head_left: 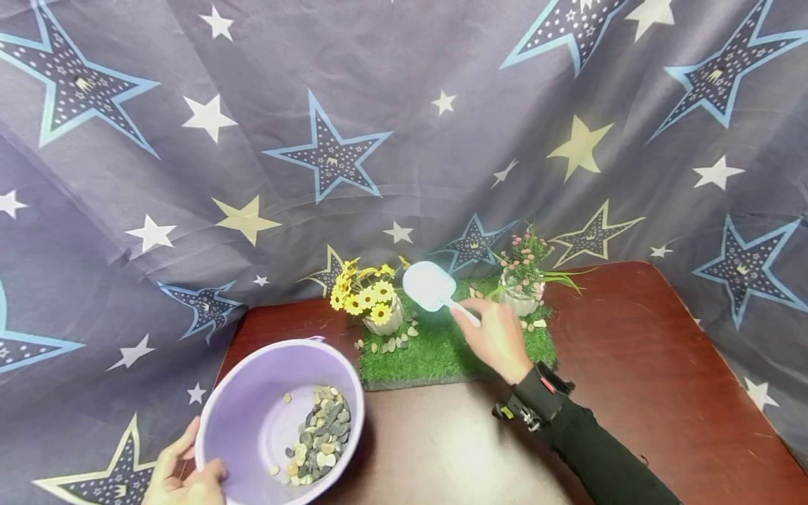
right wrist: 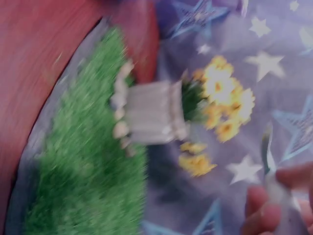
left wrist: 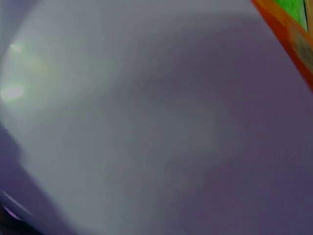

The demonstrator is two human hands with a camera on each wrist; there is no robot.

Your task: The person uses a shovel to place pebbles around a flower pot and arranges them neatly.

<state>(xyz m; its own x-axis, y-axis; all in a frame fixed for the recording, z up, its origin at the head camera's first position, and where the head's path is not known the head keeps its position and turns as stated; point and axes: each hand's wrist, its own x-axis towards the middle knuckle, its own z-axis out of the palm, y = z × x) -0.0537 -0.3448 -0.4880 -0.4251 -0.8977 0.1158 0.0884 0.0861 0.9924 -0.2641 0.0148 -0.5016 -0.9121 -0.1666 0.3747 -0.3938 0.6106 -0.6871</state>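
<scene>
left hand (head_left: 183,477) grips basin (head_left: 252,393) rim at table (head_left: 631,393) front-left corner | right hand (head_left: 499,337) pinches scoop (head_left: 431,286) over grass mat (head_left: 435,354), back edge | front-right bare

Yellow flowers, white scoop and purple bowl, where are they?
yellow flowers (head_left: 365,293), head view, on the middle blooms.
white scoop (head_left: 428,285), head view, on its wide head.
purple bowl (head_left: 252,410), head view, on its bare inside wall.

The left hand (head_left: 183,477) sits at the near left table corner, fingers curled in a grip. The right hand (head_left: 499,337), black-sleeved arm outstretched, pinches toward the far edge.
</scene>
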